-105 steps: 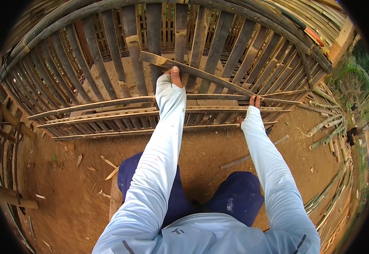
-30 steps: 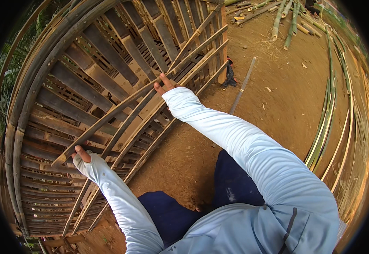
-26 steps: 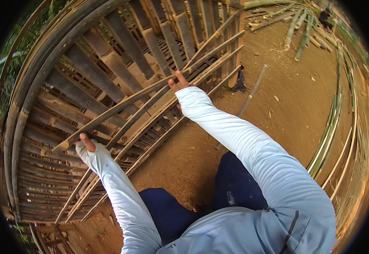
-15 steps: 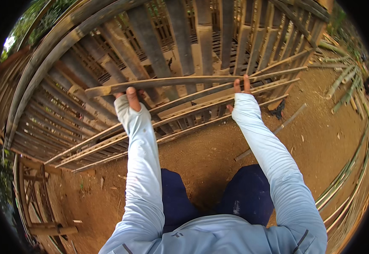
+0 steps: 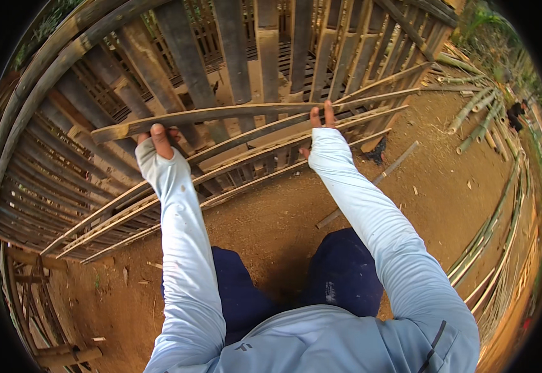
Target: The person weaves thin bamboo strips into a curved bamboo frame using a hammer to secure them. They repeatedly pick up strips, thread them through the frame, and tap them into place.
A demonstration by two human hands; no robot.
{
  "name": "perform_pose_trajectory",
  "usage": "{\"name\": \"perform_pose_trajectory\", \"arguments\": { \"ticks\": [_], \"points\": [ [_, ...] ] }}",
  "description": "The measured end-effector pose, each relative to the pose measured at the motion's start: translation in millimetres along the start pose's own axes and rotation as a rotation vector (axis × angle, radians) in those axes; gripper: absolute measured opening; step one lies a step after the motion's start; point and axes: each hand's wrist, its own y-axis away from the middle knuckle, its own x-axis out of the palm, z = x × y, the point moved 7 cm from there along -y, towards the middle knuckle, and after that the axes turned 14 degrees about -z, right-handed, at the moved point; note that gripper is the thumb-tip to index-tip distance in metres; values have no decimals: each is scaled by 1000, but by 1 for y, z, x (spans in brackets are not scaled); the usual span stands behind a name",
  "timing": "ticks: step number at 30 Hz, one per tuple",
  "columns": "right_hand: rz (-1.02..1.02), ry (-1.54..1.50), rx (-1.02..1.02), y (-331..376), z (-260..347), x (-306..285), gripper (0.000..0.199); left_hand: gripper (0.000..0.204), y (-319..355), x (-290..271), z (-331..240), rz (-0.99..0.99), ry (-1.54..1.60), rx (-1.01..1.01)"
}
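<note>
Fingers of the left hand curl shut around a long slat, the thumb on its near side; only the thumb and knuckles show past the pale sleeve. Those of the right hand lie nearly straight and close together, flat against the same slat farther right (whether they grip it I cannot tell). This slat runs level across the upright boards of a fence, above several thinner strips slanting down to the left. Bare dirt lies nearer, with loose poles far right.
</note>
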Motion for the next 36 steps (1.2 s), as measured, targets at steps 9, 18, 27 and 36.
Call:
{"name": "perform_pose_trajectory", "arguments": {
  "ticks": [9, 18, 27, 36],
  "points": [
    [-78, -250, -207, 1, 16, -21, 120, 42, -15, -13, 17, -19, -29, 40],
    [93, -433, 60, -9, 10, -45, 107, 53, -30, -24, 37, -3, -85, 39],
    [-115, -119, -189, -9, 11, -52, 89, 49, -15, -4, 24, 22, -16, 36],
    [-225, -150, -202, -3, 23, -53, 95, 34, -2, -7, 6, -25, -46, -39]
  ]
}}
